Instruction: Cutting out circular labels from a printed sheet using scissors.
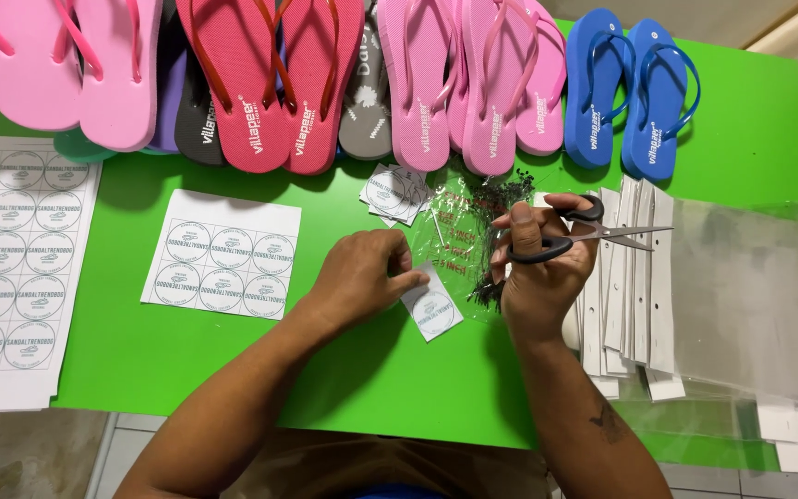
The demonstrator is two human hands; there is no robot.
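A bright green table [233,370] carries foam flip-flops [260,83] along its far edge. The left hand [362,277] pinches a small square paper label [432,301] mid-table; the right hand [538,268] grips black-handled scissors [584,233], blades shut.

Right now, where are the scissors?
In the head view, the scissors are in the right hand, right of centre, above the green table, beside the white card strips.

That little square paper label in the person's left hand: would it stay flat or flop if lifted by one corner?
The cut label looks thin like the printed sheet beside it, so it would probably bend and droop. It seems very light and might slide easily on the smooth green table. The left hand pinches only its edge, which suggests little grip is needed.
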